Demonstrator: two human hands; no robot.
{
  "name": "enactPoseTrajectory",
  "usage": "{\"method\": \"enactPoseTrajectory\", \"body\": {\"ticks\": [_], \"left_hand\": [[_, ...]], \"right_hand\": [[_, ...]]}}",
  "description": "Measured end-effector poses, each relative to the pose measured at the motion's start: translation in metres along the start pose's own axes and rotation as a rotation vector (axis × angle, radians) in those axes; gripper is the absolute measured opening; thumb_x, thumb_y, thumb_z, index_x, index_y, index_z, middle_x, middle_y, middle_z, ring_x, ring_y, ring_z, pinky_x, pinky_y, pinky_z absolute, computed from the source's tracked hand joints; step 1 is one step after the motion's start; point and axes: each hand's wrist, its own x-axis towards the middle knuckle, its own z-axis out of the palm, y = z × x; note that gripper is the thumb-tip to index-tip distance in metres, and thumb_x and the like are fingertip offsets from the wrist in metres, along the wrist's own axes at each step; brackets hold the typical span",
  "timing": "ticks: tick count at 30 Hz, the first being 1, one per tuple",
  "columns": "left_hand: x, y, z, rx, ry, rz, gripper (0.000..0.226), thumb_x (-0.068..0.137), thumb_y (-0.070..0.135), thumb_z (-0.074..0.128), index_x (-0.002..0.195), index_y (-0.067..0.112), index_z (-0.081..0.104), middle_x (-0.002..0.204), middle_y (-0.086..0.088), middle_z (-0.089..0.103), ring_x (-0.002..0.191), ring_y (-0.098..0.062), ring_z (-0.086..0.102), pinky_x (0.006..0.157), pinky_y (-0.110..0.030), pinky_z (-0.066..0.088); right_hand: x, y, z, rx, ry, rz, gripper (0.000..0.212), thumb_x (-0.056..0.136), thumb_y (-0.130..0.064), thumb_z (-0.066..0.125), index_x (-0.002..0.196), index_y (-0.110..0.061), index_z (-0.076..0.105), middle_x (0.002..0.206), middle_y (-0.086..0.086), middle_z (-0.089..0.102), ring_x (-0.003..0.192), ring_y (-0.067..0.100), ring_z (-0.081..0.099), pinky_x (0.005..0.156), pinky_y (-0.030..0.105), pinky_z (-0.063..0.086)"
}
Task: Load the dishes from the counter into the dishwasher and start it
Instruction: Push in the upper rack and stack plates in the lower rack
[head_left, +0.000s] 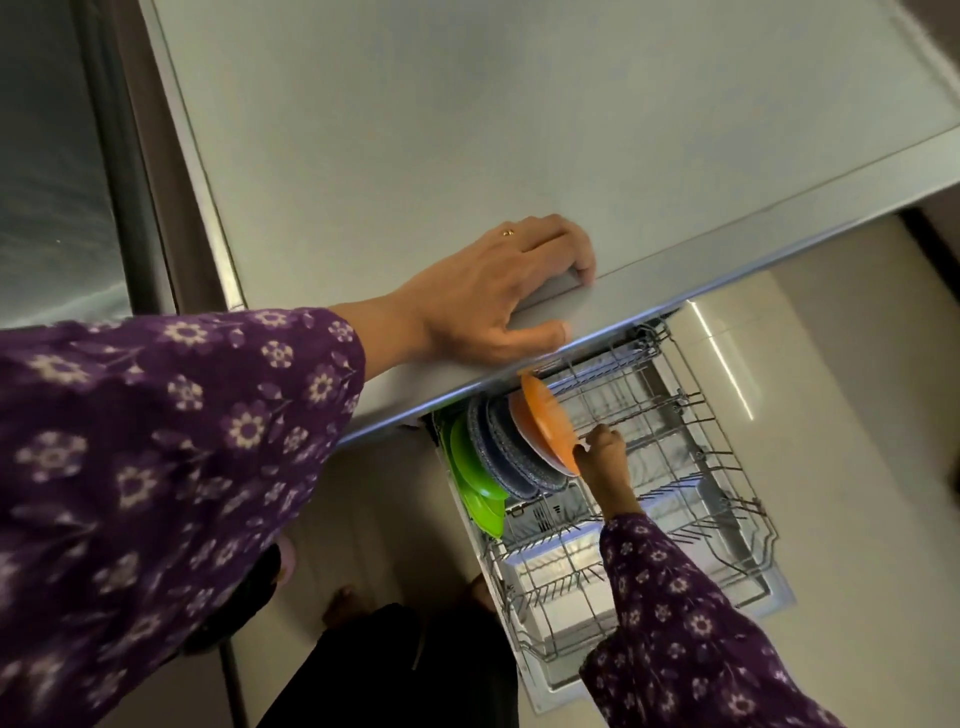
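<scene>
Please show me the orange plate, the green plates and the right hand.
orange plate (545, 423), head view, middle of its face.
green plates (470, 457), head view, face of the upper one.
right hand (605, 457), head view, its knuckles.

Home kitchen: a pale grey counter (467, 130) runs over a pulled-out wire dishwasher rack (691, 467) holding green plates (472, 467), blue speckled plates (511, 457) and an orange plate (545, 421) on edge, above a glossy pale floor (857, 415) with a bare foot (340, 605).

Green plates (475, 470), speckled blue plates (511, 457), orange plate (545, 421)
</scene>
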Motion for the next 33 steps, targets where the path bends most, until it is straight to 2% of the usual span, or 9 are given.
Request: {"method": "enactPoseTrajectory", "body": {"ticks": [5, 8, 11, 13, 17, 19, 22, 28, 33], "left_hand": [[-0.004, 0.005, 0.000, -0.016, 0.037, -0.018, 0.033, 0.085, 0.030, 0.055, 0.111, 0.010, 0.054, 0.111, -0.001, 0.055, 0.103, -0.017, 0.051, 0.093, -0.034, 0.040], [-0.007, 0.009, 0.000, 0.030, 0.097, -0.061, 0.029, 0.089, 0.029, 0.054, 0.112, 0.011, 0.055, 0.110, 0.000, 0.057, 0.098, -0.015, 0.052, 0.091, -0.029, 0.041], [-0.018, 0.019, -0.005, 0.132, 0.171, -0.155, 0.029, 0.092, 0.033, 0.046, 0.111, 0.013, 0.056, 0.110, 0.000, 0.059, 0.094, -0.014, 0.053, 0.088, -0.033, 0.045], [-0.034, 0.028, -0.005, 0.179, 0.198, -0.187, 0.029, 0.095, 0.031, 0.042, 0.108, 0.011, 0.057, 0.106, -0.003, 0.061, 0.090, -0.017, 0.055, 0.083, -0.037, 0.047], [-0.107, 0.043, -0.016, 0.107, 0.241, -0.239, 0.041, 0.093, 0.038, 0.037, 0.108, 0.006, 0.058, 0.106, -0.008, 0.062, 0.093, -0.024, 0.058, 0.081, -0.037, 0.046], [-0.161, 0.043, -0.039, 0.075, 0.285, -0.271, 0.039, 0.093, 0.038, 0.040, 0.108, 0.007, 0.058, 0.105, -0.008, 0.062, 0.094, -0.025, 0.058, 0.083, -0.038, 0.046], [-0.260, 0.024, -0.093, 0.128, 0.311, -0.320, 0.038, 0.092, 0.038, 0.042, 0.105, 0.007, 0.059, 0.101, -0.007, 0.063, 0.094, -0.025, 0.057, 0.084, -0.031, 0.040], [-0.504, -0.030, -0.209, 0.280, 0.510, -0.737, 0.038, 0.090, 0.041, 0.039, 0.095, 0.008, 0.059, 0.093, -0.009, 0.062, 0.089, -0.028, 0.058, 0.078, -0.029, 0.037], [-0.671, -0.044, -0.242, 0.324, 0.572, -1.021, 0.046, 0.088, 0.047, 0.035, 0.095, 0.007, 0.058, 0.092, -0.011, 0.061, 0.089, -0.032, 0.059, 0.080, -0.037, 0.042]], "right_hand": [[-0.076, -0.023, -0.012, -0.001, 0.018, -0.020, 0.025, 0.087, -0.010, 0.058, 0.111, 0.000, 0.056, 0.114, 0.016, 0.055, 0.097, 0.027, 0.056, 0.074, 0.024, 0.041], [-0.126, -0.053, -0.017, -0.033, -0.005, -0.119, 0.023, 0.089, -0.010, 0.055, 0.109, 0.002, 0.057, 0.108, 0.016, 0.058, 0.093, 0.028, 0.060, 0.071, 0.021, 0.043], [-0.183, -0.092, -0.022, -0.023, 0.009, -0.221, 0.015, 0.089, -0.009, 0.054, 0.100, 0.001, 0.058, 0.096, 0.014, 0.059, 0.082, 0.031, 0.062, 0.076, 0.038, 0.054], [-0.213, -0.117, -0.025, -0.015, 0.041, -0.298, 0.013, 0.090, -0.008, 0.053, 0.097, 0.001, 0.058, 0.090, 0.012, 0.058, 0.080, 0.032, 0.062, 0.073, 0.041, 0.053], [-0.264, -0.171, -0.024, -0.098, 0.123, -0.460, 0.013, 0.092, -0.011, 0.049, 0.091, 0.000, 0.056, 0.087, 0.016, 0.063, 0.063, 0.025, 0.051, 0.055, 0.033, 0.039], [-0.288, -0.207, -0.017, -0.186, 0.110, -0.480, 0.015, 0.092, -0.016, 0.049, 0.093, -0.002, 0.056, 0.081, 0.014, 0.061, 0.067, 0.028, 0.052, 0.057, 0.030, 0.034], [-0.319, -0.270, 0.004, -0.190, 0.055, -0.526, 0.018, 0.083, -0.025, 0.055, 0.090, -0.009, 0.059, 0.087, 0.014, 0.067, 0.084, 0.034, 0.062, 0.065, 0.034, 0.044], [-0.398, -0.439, 0.067, -0.046, -0.187, -0.829, 0.002, 0.079, -0.016, 0.063, 0.079, -0.015, 0.064, 0.067, -0.002, 0.064, 0.062, 0.008, 0.057, 0.061, 0.017, 0.043], [-0.439, -0.572, 0.140, -0.005, -0.425, -0.892, 0.008, 0.081, -0.019, 0.061, 0.074, -0.021, 0.058, 0.068, 0.002, 0.067, 0.070, 0.020, 0.069, 0.070, 0.036, 0.054]]}}
